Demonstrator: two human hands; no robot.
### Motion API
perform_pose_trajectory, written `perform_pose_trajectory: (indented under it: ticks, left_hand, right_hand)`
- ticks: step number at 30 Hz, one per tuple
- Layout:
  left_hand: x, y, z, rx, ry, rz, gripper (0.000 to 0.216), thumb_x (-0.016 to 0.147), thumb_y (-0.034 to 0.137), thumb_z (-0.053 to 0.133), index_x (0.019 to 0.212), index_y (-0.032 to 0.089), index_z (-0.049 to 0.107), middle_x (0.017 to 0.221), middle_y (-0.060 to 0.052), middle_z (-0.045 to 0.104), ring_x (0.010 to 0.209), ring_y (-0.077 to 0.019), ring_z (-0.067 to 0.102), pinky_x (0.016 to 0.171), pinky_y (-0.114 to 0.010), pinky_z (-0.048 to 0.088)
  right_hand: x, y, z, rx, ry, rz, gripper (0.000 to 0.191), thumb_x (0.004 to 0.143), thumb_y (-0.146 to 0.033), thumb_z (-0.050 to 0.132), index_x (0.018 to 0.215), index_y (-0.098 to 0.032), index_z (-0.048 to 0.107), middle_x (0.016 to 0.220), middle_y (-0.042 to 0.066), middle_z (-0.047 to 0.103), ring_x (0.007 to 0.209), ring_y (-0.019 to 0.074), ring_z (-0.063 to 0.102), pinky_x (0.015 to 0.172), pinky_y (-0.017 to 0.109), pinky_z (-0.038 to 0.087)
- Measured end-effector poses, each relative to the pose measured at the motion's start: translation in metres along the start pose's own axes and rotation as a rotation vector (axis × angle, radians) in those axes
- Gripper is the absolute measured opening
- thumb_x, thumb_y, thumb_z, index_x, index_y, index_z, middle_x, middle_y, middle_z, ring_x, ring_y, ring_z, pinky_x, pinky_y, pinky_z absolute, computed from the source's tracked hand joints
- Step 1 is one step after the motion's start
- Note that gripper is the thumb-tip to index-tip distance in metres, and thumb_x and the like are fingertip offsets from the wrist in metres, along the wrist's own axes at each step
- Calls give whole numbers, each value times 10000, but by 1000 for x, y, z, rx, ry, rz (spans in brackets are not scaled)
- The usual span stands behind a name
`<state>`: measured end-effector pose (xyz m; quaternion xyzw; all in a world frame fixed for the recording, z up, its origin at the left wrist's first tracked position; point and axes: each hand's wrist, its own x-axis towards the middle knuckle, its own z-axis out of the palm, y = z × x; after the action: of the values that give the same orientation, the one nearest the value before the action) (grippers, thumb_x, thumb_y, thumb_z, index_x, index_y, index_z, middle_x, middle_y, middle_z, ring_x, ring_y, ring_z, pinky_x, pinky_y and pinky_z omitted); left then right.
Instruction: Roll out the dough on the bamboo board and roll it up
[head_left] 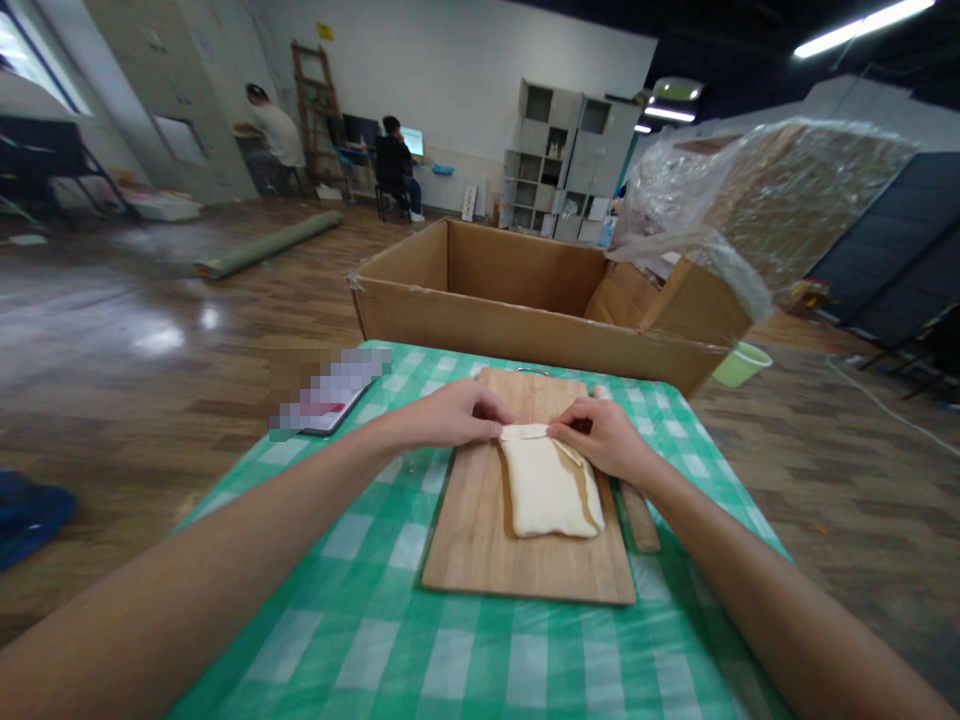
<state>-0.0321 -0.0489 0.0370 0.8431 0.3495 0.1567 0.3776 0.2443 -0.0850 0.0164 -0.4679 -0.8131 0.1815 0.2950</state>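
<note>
Dough [551, 490] pinched along its far edge on a wooden cutting board [480, 550]

Folded into a flat, pale packet, the dough lies on the right-hand part of the board, its near edge short of the board's near end. Thumb and fingers of the left hand [466, 412] are closed on its far left corner; the right hand [604, 437] pinches the far edge toward the right, the two hands a little apart. A loose flap shows along the dough's right side. Just beside the board, a wooden rolling pin [639, 522] runs partly beneath the right hand and forearm. Green-and-white checked tablecloth [352, 610] covers the table. Beyond its far edge stands an open cardboard box [480, 318], with a pale green bucket [742, 364] near its right end.
</note>
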Motion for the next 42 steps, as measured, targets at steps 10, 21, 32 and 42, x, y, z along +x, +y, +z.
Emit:
perform_pose_trajectory:
  ticks: [10, 21, 32, 42]
  left_hand:
    - [2, -5, 12, 13, 115, -49, 231, 802, 359, 738, 902, 175, 837, 861, -46, 806, 741, -199, 672, 644, -272, 418]
    - [0, -5, 19, 34, 177, -33, 200, 806, 338, 752, 896, 176, 825, 870, -47, 803, 774, -206, 699, 665, -279, 438]
    - [-4, 15, 14, 143, 161, 7, 240, 898, 339, 648, 987, 205, 827, 951, -56, 812, 813, -211, 707, 704, -288, 468]
    - [-1, 19, 43, 154, 234, -39, 210, 924, 347, 610, 954, 203, 760, 956, -48, 775, 861, -246, 687, 730, -325, 437]
  right_hand:
    - [-3, -11, 9, 88, -40, -113, 244, 1009, -352, 618, 1030, -235, 830, 1064, 89, 790, 969, 225, 721, 871, 363, 545]
    - [-8, -18, 11, -110, -46, -253, 344, 1064, -339, 507, 1252, -203, 761, 1238, 119, 749, 1153, 261, 681, 1006, 430, 528]
    - [-13, -31, 9, -102, -248, -290, 433, 1054, -279, 453, 1432, -196, 647, 1466, 97, 631, 1427, 265, 527, 1219, 471, 380]
    - [-1, 2, -7, 167, -103, 235, 302, 949, -400, 603, 1044, -180, 786, 977, 64, 781, 862, 217, 683, 768, 337, 517]
